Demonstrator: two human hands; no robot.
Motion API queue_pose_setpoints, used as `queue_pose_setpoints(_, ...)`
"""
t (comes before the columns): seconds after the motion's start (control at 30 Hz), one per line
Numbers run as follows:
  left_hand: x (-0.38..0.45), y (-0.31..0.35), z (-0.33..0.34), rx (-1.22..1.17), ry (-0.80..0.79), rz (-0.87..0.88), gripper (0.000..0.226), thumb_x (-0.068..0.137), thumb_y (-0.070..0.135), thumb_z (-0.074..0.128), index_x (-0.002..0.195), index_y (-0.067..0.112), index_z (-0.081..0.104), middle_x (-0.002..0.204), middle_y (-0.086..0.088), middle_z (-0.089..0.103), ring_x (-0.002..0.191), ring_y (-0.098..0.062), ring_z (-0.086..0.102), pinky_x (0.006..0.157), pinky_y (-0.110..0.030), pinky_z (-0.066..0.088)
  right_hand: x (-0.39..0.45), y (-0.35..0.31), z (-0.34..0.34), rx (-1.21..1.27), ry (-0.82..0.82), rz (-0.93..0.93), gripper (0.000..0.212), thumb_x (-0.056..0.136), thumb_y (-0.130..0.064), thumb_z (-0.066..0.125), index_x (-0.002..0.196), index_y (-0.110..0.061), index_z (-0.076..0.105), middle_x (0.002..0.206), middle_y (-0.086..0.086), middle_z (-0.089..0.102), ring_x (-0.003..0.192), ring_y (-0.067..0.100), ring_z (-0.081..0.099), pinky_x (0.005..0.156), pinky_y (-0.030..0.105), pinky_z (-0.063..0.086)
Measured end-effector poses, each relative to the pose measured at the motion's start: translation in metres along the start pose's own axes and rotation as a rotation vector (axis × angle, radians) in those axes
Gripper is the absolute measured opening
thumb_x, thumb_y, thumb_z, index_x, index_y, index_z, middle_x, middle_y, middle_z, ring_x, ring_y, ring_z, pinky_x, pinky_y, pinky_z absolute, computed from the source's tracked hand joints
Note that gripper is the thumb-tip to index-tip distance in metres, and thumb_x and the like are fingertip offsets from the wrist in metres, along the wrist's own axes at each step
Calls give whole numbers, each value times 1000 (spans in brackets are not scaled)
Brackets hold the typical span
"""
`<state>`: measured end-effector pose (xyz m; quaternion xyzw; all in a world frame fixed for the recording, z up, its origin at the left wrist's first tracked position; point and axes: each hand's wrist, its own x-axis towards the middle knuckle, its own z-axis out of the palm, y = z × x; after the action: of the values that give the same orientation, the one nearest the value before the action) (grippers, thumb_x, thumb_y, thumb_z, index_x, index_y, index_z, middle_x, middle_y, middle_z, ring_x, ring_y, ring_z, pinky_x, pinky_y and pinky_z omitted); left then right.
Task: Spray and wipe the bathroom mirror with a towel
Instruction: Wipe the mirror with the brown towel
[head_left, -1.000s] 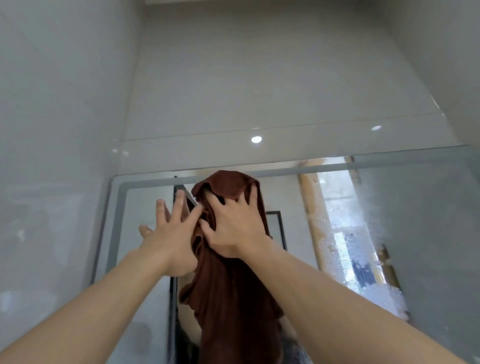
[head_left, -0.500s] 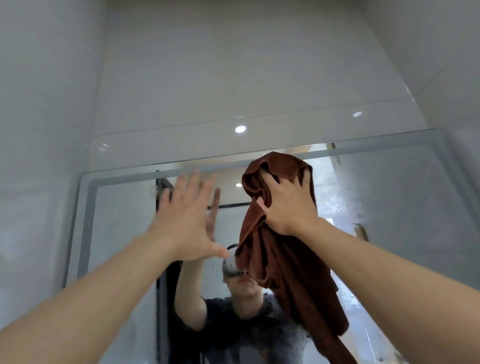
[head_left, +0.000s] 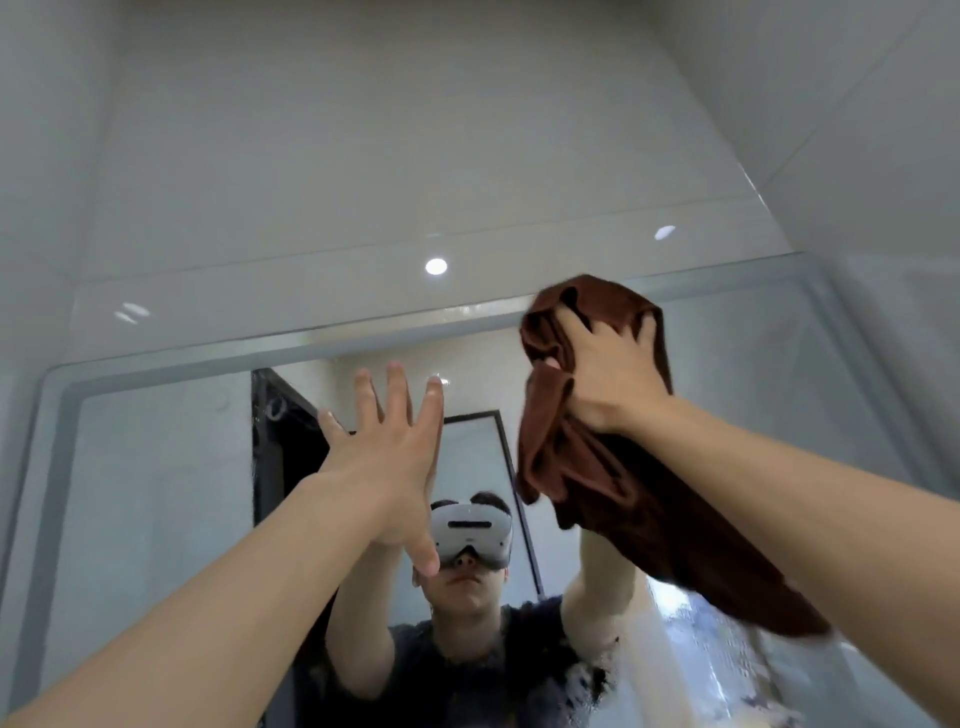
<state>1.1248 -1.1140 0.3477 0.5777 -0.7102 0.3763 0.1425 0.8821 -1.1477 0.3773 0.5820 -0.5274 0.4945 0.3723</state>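
Observation:
The bathroom mirror (head_left: 156, 493) fills the lower half of the view, with a pale frosted band along its top edge. My right hand (head_left: 613, 369) grips a bunched brown towel (head_left: 587, 467) and holds it against the glass near the mirror's upper right. The towel's loose end hangs down under my right forearm. My left hand (head_left: 387, 457) is raised in front of the mirror's middle with straight, spread fingers and holds nothing. Wet droplets cover the glass at the lower right (head_left: 727, 649).
Pale tiled walls (head_left: 363, 156) rise above and on both sides of the mirror. The glass reflects a person in a dark shirt, a dark door frame and a bright window. No spray bottle is in view.
My right hand has carried the towel along the mirror's top from the middle to the right. My left hand came off the towel and now stays raised and apart from it.

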Motion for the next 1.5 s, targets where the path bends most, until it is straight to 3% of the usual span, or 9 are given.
queue_pose_setpoints(0.2,0,0,-2,-8,-32,-11,162,54,54,92,148,22,-36,154,-17,-45,142,-50,-36,114,-76,3,25,-79,10,-9,-18,-278,70,89,-51,37,155,-31,28,156,7,46,147,40,31,119,69,-2)
queue_pose_setpoints(0.33,4,-4,7,-19,56,-20,122,80,17,69,153,24,-29,155,-16,-43,145,-47,-32,116,-73,7,2,-84,17,74,5,-345,66,90,-44,37,155,-30,34,152,5,52,148,35,31,122,64,-4)
queue_pose_setpoints(0.5,-1,0,-1,-9,-43,-29,165,51,56,93,149,22,-36,153,-16,-47,142,-50,-36,114,-75,3,-39,-30,13,24,-46,-416,69,82,-46,43,148,-25,47,141,9,62,142,37,41,123,63,9)
queue_pose_setpoints(0.57,-2,3,-4,-7,-45,-34,168,49,59,93,147,21,-39,152,-17,-49,141,-51,-37,115,-76,4,-35,8,4,-16,-24,-341,72,80,-48,43,145,-20,51,137,15,64,137,40,46,122,62,13)
queue_pose_setpoints(0.67,-4,4,-4,-9,-35,-27,167,50,59,92,148,20,-37,153,-18,-47,141,-52,-36,115,-76,7,-18,48,-8,-27,12,-179,75,83,-52,37,151,-23,41,148,18,54,145,39,36,123,58,9)
queue_pose_setpoints(0.83,-2,6,-4,-31,-32,-44,168,49,55,95,148,20,-37,152,-18,-48,140,-51,-37,114,-77,5,0,20,-2,5,-14,6,76,86,-52,34,157,-28,24,151,23,47,147,43,30,122,65,3)
queue_pose_setpoints(1.2,-12,4,10,-151,180,37,159,42,76,82,145,46,-36,162,-3,-35,147,-31,-36,118,-68,-9,-75,-8,13,60,-21,-212,71,86,-48,43,154,-31,32,133,6,66,137,36,46,125,58,1)
queue_pose_setpoints(1.4,22,100,-14,-218,300,125,138,70,44,80,148,34,-34,166,-4,-23,153,-35,-20,120,-67,7,-80,28,5,90,-9,-352,74,84,-43,51,155,-29,33,156,-1,47,151,25,29,126,54,2)
queue_pose_setpoints(1.5,29,123,-9,-255,262,68,149,67,59,81,147,23,-39,166,-4,-26,152,-38,-22,119,-70,6,-73,68,-4,24,-17,-324,74,82,-44,50,153,-24,39,151,7,53,149,31,32,127,54,2)
